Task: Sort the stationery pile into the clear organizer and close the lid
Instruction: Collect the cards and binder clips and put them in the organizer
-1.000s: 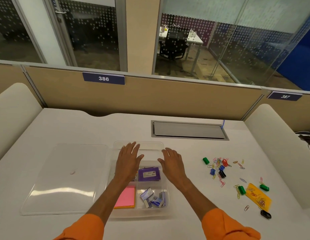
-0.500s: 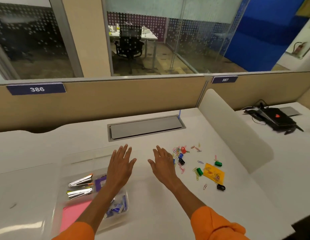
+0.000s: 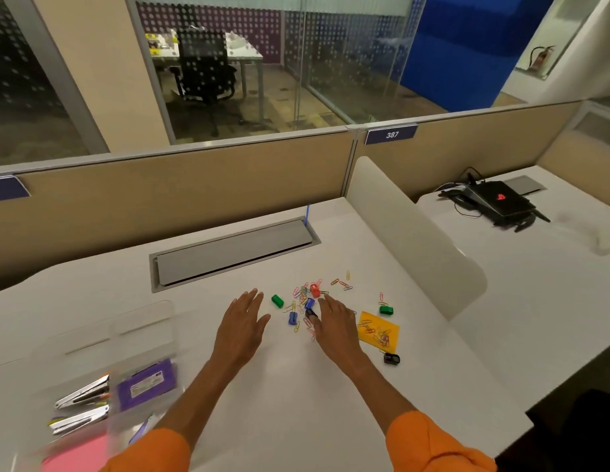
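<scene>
From the head camera, both hands reach forward over the white bench [image 3: 296, 420], palms down, fingers straight and slightly spread, holding nothing. The left hand [image 3: 244, 325] is just short of a green binder clip [image 3: 277, 300]. The right hand [image 3: 334, 327] has its fingertips at the edge of the scattered pile of coloured paper clips and small binder clips [image 3: 305, 298]; I cannot tell whether it touches them. A yellow sticky-note pad [image 3: 378, 330] strewn with clips lies just right of that hand. The clear plastic organizer [image 3: 140, 321] sits open at the lower left, blurred, holding two silver staplers [image 3: 82, 393], a purple box [image 3: 147, 383] and pink sticky notes [image 3: 75, 451].
</scene>
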Motion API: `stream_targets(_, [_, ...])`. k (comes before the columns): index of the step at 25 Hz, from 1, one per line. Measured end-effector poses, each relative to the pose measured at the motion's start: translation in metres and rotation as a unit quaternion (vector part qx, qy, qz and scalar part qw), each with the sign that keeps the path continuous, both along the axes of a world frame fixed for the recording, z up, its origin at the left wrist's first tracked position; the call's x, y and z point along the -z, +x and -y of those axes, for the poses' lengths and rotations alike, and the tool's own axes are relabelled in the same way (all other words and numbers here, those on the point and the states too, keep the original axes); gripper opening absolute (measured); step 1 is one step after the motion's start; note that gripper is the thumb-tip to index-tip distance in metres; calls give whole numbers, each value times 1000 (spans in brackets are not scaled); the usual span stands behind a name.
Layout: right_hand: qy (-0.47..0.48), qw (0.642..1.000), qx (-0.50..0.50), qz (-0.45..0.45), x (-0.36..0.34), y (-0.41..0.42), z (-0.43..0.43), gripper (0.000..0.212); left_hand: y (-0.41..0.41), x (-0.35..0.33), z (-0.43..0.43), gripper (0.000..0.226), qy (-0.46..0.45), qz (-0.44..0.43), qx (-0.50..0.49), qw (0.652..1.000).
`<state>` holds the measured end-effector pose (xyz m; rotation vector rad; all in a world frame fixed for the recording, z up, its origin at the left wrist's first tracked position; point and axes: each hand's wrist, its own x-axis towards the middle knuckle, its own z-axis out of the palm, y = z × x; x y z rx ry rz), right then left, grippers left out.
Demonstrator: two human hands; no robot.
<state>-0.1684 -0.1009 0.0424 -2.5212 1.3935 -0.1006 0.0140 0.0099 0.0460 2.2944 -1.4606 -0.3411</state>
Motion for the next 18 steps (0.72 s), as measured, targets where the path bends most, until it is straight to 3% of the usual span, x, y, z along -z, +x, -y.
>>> stream_targets(8, [34, 999, 15, 11, 24, -22, 33, 45, -8, 24, 42, 58, 51, -34, -2, 998])
stream_targets(18, [83, 990, 38, 110, 49, -1, 44, 39, -8, 42, 75, 47, 52, -39, -16, 998])
